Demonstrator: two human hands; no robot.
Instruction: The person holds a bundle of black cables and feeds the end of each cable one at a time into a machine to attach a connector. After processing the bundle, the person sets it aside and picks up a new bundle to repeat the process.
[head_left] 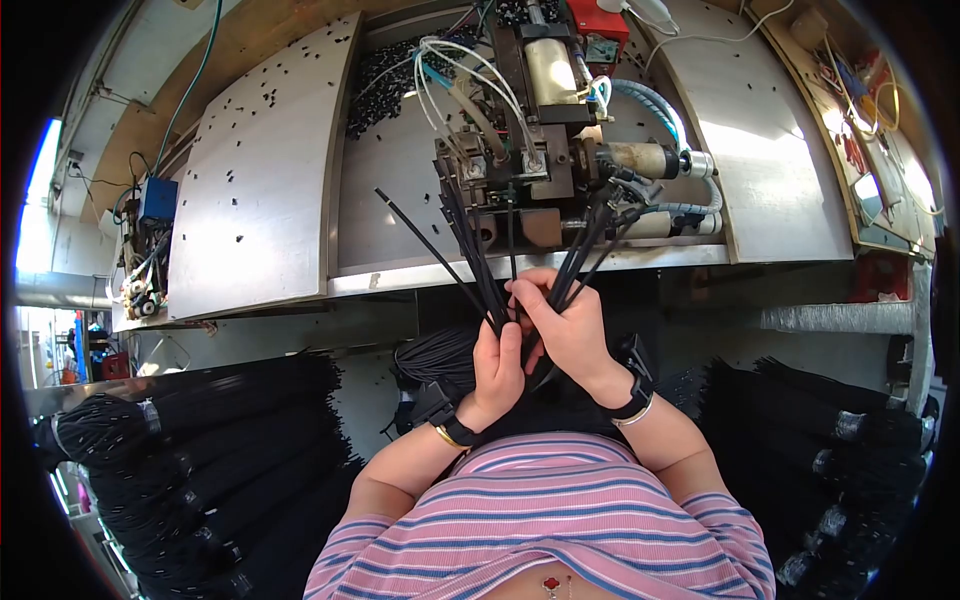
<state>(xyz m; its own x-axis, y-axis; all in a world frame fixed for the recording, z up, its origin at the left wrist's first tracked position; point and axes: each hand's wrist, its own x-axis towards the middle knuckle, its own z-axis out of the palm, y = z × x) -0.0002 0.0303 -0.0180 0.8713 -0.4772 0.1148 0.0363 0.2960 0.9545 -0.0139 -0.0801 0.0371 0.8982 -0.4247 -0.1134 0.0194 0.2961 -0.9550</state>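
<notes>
My left hand is closed around a bunch of thin black cables that fan upward in front of the machine. One loose cable of that bunch leans out to the left. In my right hand is a second bunch of black cables, slanting up to the right. Between the two bunches a single cable stands upright, its top end at the machine; my right thumb and forefinger are at its lower part. The lower ends of the cables are hidden by my hands.
Metal table panels flank the machine, with small black bits scattered over them. A red box stands behind. Large bundles of black cables hang at left and right. The table's front edge lies just beyond my hands.
</notes>
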